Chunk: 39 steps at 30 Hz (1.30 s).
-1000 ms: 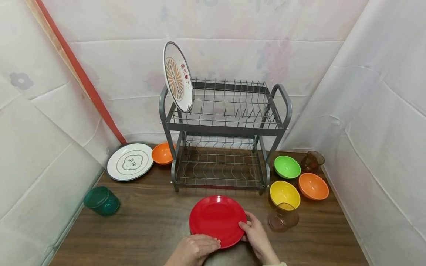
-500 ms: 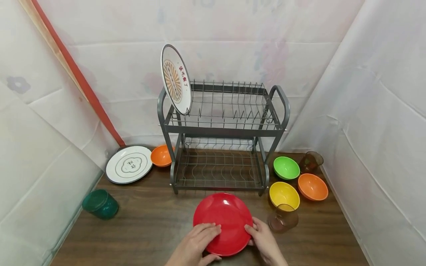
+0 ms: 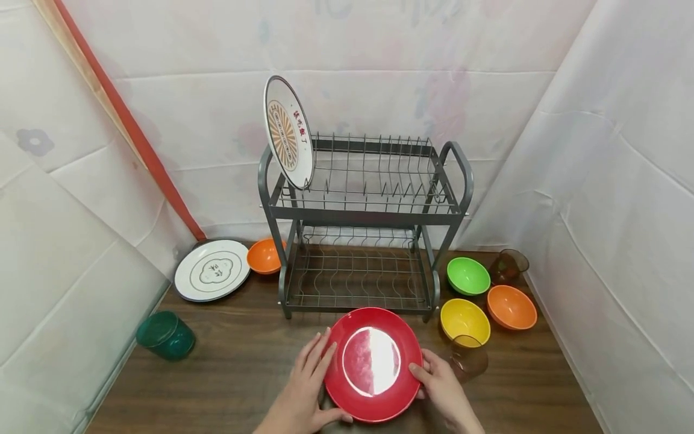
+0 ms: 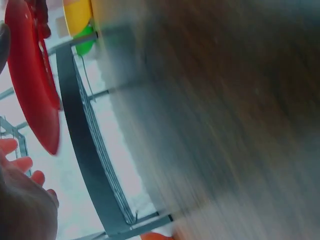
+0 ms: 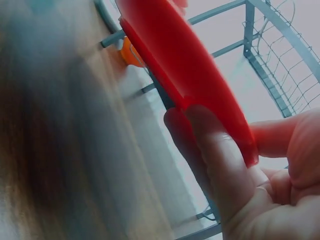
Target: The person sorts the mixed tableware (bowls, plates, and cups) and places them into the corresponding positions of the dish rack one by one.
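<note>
A glossy red plate point(image 3: 374, 364) hangs face up in front of the rack, raised off the table in both wrist views. My right hand point(image 3: 444, 386) pinches its right rim, thumb on top and fingers point(image 5: 220, 160) underneath. At the plate's left edge is my left hand point(image 3: 303, 386), fingers spread and thumb out along the near rim. In the left wrist view these spread fingers point(image 4: 22, 162) stand just off the plate's edge. Behind the plate rises a dark two-tier dish rack point(image 3: 368, 216), a white patterned plate point(image 3: 287, 135) upright in its top left slots.
A white plate point(image 3: 212, 271), an orange bowl point(image 3: 264, 256) and a teal glass point(image 3: 167, 336) sit left. On the right are green point(image 3: 468, 276), yellow point(image 3: 464, 319) and orange bowls point(image 3: 512, 307), plus two brown glasses, the nearer glass point(image 3: 470, 361) beside my right hand.
The red plate has shifted right and appears larger, nearer the camera. My left hand has moved off its top surface to the left edge with fingers spreading; my right hand keeps its grip.
</note>
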{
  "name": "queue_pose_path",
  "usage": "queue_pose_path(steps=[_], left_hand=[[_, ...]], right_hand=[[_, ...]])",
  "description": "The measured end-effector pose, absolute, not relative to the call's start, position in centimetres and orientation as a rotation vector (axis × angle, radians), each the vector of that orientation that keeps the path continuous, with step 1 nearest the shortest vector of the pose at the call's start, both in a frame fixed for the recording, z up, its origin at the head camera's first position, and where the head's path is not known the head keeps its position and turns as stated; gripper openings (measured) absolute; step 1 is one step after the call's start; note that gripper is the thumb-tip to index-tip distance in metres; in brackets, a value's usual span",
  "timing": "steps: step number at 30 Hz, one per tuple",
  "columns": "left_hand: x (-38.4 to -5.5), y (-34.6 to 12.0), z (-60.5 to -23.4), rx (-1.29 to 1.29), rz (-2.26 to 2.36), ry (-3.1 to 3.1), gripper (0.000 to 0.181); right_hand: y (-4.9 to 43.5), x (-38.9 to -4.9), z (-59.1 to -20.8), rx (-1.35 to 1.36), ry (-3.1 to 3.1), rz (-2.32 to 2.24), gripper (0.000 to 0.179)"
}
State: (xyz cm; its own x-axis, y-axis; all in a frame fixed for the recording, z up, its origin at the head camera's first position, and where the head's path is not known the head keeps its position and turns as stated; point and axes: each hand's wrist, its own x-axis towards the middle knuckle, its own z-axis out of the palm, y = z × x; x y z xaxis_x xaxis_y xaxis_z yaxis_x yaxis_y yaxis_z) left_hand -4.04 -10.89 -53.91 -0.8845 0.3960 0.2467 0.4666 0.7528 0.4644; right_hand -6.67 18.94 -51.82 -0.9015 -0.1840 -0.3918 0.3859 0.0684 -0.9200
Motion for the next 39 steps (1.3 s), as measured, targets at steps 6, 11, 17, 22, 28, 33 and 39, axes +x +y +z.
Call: queue_pose_path(steps=[6,11,17,22,28,33,39], left_hand=[[-4.1,-12.0,-54.0,-0.639,-0.835,-2.774,0.115],[-4.3,-12.8,-54.6,-0.605,-0.849,-2.705,0.108],[-4.6,-13.2,-54.7,-0.594,-0.909,-2.658,0.091],[-4.8,-13.2,-54.7,-0.576,-0.933,-2.606,0.082],[-5.2,-13.0,-54.8,-0.554,-0.930,-2.544,0.076],[-5.5,-13.0,-54.7,-0.548,-0.967,-2.567,0.072],[-5.4,-13.0,-54.6,-0.553,-0.961,-2.556,0.070]], right_hand=[[19.1,-6.6,-50.9,0.141,1.968,-1.922,0.047],[18.9,-6.4,-50.2,0.059,2.112,-1.912,0.040],[18.3,-6.4,-49.3,0.028,2.277,-1.890,0.036],[17.4,-6.7,-48.2,0.062,2.397,-1.961,0.031],[16.4,-7.8,-46.1,-0.129,2.641,-2.043,0.026],[15.8,-8.7,-44.2,-0.362,2.847,-2.027,0.029],[15.4,-9.7,-41.9,-0.546,3.061,-1.835,0.033]])
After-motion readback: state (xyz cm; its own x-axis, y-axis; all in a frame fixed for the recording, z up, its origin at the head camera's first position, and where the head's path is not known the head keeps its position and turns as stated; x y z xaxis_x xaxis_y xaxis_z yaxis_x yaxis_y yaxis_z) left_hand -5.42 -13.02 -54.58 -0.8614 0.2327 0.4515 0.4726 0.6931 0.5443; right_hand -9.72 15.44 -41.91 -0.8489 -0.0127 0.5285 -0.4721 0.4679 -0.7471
